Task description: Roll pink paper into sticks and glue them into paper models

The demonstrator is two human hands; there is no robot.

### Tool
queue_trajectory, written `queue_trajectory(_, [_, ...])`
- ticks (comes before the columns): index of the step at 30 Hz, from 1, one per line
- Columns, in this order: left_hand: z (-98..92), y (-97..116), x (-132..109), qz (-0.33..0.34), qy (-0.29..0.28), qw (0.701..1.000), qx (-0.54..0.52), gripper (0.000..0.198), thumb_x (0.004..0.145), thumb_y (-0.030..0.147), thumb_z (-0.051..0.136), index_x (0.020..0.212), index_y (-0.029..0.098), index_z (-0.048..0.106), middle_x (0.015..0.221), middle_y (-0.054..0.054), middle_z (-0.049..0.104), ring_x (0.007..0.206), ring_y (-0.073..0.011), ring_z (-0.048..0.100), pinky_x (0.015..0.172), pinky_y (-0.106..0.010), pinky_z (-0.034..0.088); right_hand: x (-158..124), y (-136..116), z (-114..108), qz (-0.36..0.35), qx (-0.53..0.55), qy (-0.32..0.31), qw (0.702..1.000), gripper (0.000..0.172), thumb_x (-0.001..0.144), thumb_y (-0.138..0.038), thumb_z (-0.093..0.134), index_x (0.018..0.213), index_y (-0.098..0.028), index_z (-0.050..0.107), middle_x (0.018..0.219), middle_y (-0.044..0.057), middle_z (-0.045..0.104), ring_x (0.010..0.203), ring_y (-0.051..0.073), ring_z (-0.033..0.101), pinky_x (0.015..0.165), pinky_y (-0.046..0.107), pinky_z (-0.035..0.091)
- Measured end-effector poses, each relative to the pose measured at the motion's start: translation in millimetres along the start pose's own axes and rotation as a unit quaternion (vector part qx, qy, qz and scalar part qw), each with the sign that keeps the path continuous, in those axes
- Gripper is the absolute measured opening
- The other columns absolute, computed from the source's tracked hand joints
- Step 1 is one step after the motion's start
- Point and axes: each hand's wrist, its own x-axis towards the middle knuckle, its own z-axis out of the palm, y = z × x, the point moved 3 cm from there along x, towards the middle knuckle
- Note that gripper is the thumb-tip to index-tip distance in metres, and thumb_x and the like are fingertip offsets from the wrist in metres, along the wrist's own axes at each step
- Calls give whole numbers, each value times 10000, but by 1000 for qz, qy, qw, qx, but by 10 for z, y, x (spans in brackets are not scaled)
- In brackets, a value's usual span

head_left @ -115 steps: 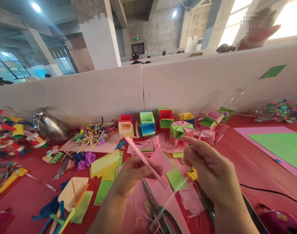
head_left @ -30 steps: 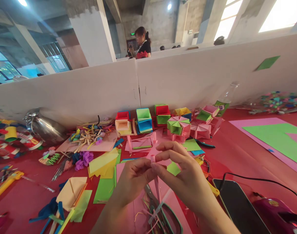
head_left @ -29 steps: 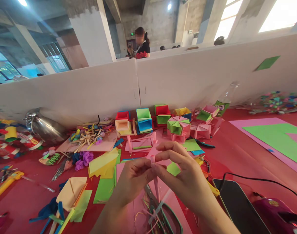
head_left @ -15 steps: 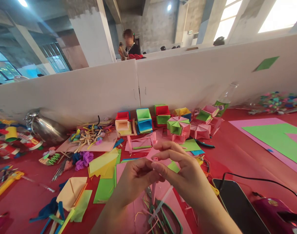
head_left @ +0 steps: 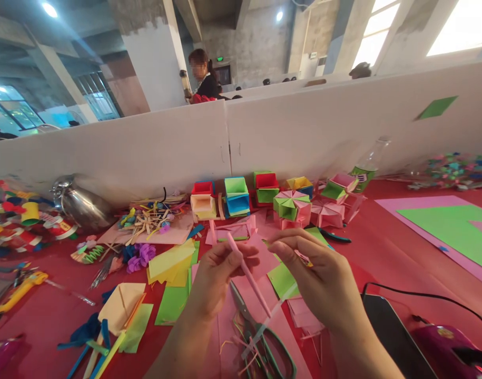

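Observation:
A thin pink rolled paper tube point(head_left: 249, 276) slants down to the right between the thumb and fingers of my left hand point(head_left: 215, 276). Apart from the tube, my right hand point(head_left: 317, 273) has its thumb and fingertips drawn together; whether anything small sits between them is hidden. Below both hands, scissors point(head_left: 274, 347) with green handles rest on pink paper point(head_left: 228, 337) among thin paper scraps. A translucent strip point(head_left: 262, 329) crosses the scissors and runs up toward my right hand.
Folded paper boxes point(head_left: 236, 204) and a pink-green paper wheel point(head_left: 291, 205) line the white partition point(head_left: 165, 142). To the left are a metal jug point(head_left: 82, 202), craft sticks point(head_left: 149, 221) and a yellow-handled tool point(head_left: 21, 292). A phone point(head_left: 394, 337) with a cable lies right.
My hands have parted; the right moved off the tube toward the right. The tube, nearly upright between both hands before, now slants in my left hand alone.

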Motion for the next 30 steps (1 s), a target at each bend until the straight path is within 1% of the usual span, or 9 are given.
queue_trajectory(3, [-20,-40,48,45,60,991,-107,136,737,278,672,839,188,666,1000,-43,690,827,-167,666,709,-265,522,8,9,-13,-16,-20,-5,1000,179,879,-241,475,791,-209,626,864,10,632,815,130,591,716,230,452])
queue_trajectory(6, [-40,-89,28,66,105,975,-184,122,755,247,653,866,198,666,1064,-38,670,890,-162,655,711,-243,534,-8,5,-64,-37,-38,23,998,165,879,-207,467,821,-203,622,897,18,625,861,125,584,756,218,445])
queue_trajectory(11, [-80,-112,-138,35,155,959,-235,138,840,171,535,901,155,658,1055,-75,670,914,-164,651,686,-231,554,-75,-32,-277,-62,-45,82,994,166,887,-184,439,882,-205,604,934,21,610,874,117,573,761,213,441])
queue_trajectory(15, [-51,-63,-237,46,174,949,-259,214,885,121,435,895,134,649,1014,-91,681,870,-152,664,674,-233,566,-145,-70,-494,-63,-29,129,989,128,865,-210,491,808,-214,605,874,4,615,843,123,567,729,217,431])
queue_trajectory(17, [-1,-57,-261,50,174,946,-270,232,893,112,413,902,126,644,1007,-99,681,884,-156,661,682,-240,568,-188,-87,-584,-46,-20,142,989,117,845,-234,528,751,-212,593,800,-8,605,772,119,560,654,210,421])
queue_trajectory(21, [156,-118,-309,47,173,941,-286,224,893,121,419,906,126,643,999,-97,682,896,-160,659,693,-241,569,-317,-86,-696,-20,-5,114,993,277,867,-282,485,603,-201,501,581,-37,482,560,94,465,531,218,359])
queue_trajectory(24, [301,-204,-349,45,164,941,-292,225,891,119,422,898,129,646,1003,-95,681,865,-154,666,659,-231,573,-461,24,-727,7,-15,70,997,339,878,-326,452,563,-200,462,551,-34,459,531,97,452,529,229,354])
queue_trajectory(27, [421,-300,-383,39,166,939,-298,202,873,108,451,878,125,653,997,-99,684,866,-161,667,678,-246,574,-634,234,-705,67,-35,23,997,290,885,-363,419,674,-204,540,728,11,586,694,137,548,647,252,406])
queue_trajectory(30, [490,-397,-418,35,177,936,-303,200,866,106,462,893,122,659,996,-102,686,898,-173,660,748,-278,566,-811,429,-616,135,21,-23,990,286,892,-397,385,1059,-229,545,1066,64,606,986,192,552,841,320,411])
